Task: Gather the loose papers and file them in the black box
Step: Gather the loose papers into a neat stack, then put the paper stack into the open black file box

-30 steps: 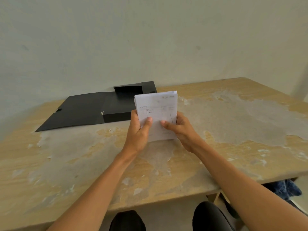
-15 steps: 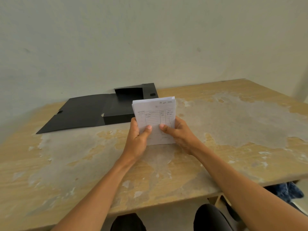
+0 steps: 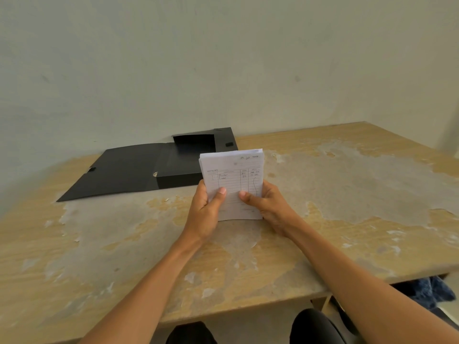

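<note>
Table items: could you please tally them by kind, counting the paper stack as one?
Black box, open: 1
Paper stack, held upright by left hand and right hand: 1
Total: 2

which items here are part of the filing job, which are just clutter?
Job:
- stack of papers, upright, held by left hand and right hand
- black box, lying open behind the stack

Not job:
- blue cloth below the table edge, right side
</note>
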`<state>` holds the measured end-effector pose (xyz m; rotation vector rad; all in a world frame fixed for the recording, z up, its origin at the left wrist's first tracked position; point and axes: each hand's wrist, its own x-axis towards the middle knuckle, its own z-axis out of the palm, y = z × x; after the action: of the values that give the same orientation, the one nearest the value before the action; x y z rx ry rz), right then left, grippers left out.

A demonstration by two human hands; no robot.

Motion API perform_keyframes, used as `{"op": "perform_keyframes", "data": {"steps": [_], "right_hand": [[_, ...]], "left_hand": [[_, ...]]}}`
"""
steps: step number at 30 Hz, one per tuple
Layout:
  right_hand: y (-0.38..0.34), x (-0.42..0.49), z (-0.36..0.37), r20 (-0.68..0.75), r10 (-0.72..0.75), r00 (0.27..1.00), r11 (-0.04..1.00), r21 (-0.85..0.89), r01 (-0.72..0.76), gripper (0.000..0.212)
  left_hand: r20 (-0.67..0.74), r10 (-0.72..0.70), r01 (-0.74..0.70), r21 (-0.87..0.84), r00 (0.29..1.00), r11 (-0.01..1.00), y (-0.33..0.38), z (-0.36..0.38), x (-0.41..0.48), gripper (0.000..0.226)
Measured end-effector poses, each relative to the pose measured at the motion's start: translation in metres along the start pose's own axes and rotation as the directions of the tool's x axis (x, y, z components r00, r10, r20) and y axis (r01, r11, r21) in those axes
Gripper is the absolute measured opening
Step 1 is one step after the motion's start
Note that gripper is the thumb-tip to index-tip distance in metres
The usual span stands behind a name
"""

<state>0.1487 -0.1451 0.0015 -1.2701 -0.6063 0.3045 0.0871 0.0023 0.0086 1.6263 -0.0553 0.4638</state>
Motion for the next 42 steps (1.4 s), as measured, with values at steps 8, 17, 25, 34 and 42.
{"op": "perform_keyframes", "data": {"steps": [8,17,25,34,42], "right_hand": [[-0.011,0.013,0.009,-0.029,0.032,0.999,0.996,-0.084,-0.034,0.031],[-0.017,0.034,0.006,-0.205,0.095,0.974,0.906,-0.387,-0.17,0.023],[-0.007,0.075,-0.005,-0.157,-0.223,0.962,0.49,-0.871,-0.029,0.039],[0.018,0.125,-0.012,-0.025,0.006,1.0,0.002,-1.0,-0.025,0.1],[0.038,0.13,-0.017,-0.051,-0.046,0.998,0.092,-0.995,-0.046,0.093]], "left_hand": [[-0.175,0.037,-0.003,0.192,0.984,0.981,0.006,-0.005,0.012,0.014],[-0.389,-0.027,0.133,0.25,0.921,0.959,0.016,-0.039,0.05,0.016],[-0.429,-0.155,0.27,0.221,0.89,0.937,0.027,-0.072,0.101,0.027],[-0.377,-0.235,0.351,0.276,0.896,0.895,0.01,-0.087,0.171,0.035],[-0.391,-0.436,0.556,0.276,0.81,0.784,-0.021,-0.095,0.224,0.03]]}}
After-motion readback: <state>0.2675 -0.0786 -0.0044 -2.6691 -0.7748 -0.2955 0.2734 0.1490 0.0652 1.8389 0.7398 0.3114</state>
